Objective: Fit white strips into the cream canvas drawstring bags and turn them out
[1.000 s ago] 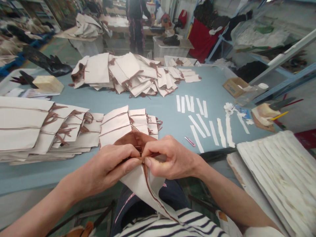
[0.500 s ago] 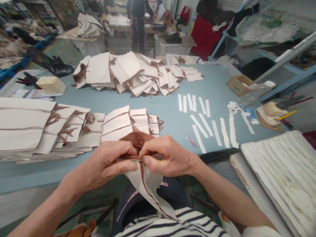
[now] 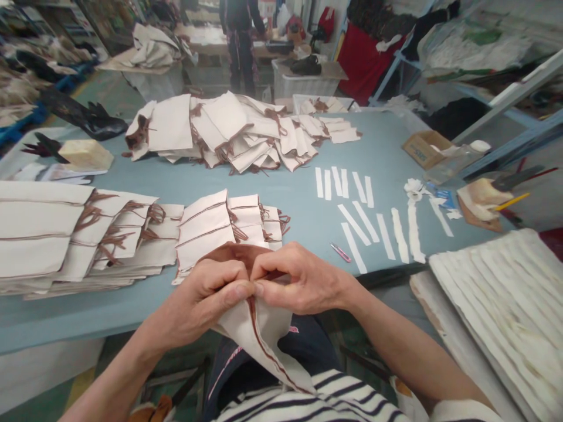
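Note:
My left hand (image 3: 200,302) and my right hand (image 3: 299,280) meet above my lap, both pinching the top edge of a cream cloth pouch (image 3: 259,334) with brown trim. The pouch hangs down from my fingers toward my striped shirt. Its brown inner side (image 3: 229,253) shows just behind my knuckles. Straight ahead on the blue table (image 3: 308,220) lies a row of finished cream pouches (image 3: 220,225) with brown drawstrings.
A long stack of pouches (image 3: 53,234) fills the table's left. A loose heap of pouches (image 3: 237,135) lies farther back. White strips (image 3: 365,223) and a small pink tool (image 3: 339,252) lie to the right. A pile of white fabric (image 3: 505,310) sits at right. A person (image 3: 240,35) stands beyond.
My hands have closed a little tighter together on the pouch edge and barely shifted. The view has tilted slightly.

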`<state>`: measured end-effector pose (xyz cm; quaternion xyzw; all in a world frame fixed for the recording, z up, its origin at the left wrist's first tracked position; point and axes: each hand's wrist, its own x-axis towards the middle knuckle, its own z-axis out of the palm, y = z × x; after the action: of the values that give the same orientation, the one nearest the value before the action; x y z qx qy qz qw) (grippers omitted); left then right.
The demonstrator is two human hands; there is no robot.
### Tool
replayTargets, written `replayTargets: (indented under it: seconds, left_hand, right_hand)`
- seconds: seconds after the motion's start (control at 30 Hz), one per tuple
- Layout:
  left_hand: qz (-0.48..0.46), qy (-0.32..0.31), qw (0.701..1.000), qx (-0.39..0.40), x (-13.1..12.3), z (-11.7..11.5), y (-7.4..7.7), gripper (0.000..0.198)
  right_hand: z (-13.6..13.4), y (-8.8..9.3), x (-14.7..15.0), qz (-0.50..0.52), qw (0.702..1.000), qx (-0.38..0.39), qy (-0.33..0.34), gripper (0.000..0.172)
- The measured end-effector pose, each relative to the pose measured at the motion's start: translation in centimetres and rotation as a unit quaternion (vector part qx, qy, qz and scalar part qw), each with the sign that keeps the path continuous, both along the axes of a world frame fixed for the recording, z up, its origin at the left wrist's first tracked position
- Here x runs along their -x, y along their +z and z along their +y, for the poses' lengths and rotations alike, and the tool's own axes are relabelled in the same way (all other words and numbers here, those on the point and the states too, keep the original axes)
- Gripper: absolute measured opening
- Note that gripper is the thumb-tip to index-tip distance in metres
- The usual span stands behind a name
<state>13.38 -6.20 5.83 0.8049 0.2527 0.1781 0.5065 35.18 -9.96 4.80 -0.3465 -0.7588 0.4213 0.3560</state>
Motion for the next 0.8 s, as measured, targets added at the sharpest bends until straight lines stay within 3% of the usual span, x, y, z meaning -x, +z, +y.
replayTargets:
  seconds: [0.17,0.37,0.57,0.8]
  left_hand:
    - [0.006,-0.004,0.999,0.037,0.8,0.2,-0.3,0.052]
    - [-0.007,0.015,0.998,0.068,0.6,0.9,-0.4,0.066]
    - [0.022,0.029,0.995,0.093,1.5,1.5,-1.1,0.052]
    - [0.057,0.033,0.996,0.067,1.8,1.8,-0.6,0.028]
  right_hand:
    - [0.5,-0.2,-0.3,0.018,0.999,0.042,0.027,0.016]
    - [1.4,0.3,-0.8,0.011,0.997,0.048,0.057,0.036]
    - [1.8,-0.4,-0.4,0.000,0.998,0.050,0.038,0.042]
    - [2.8,-1.3,0.5,-0.022,0.999,0.006,-0.031,0.042]
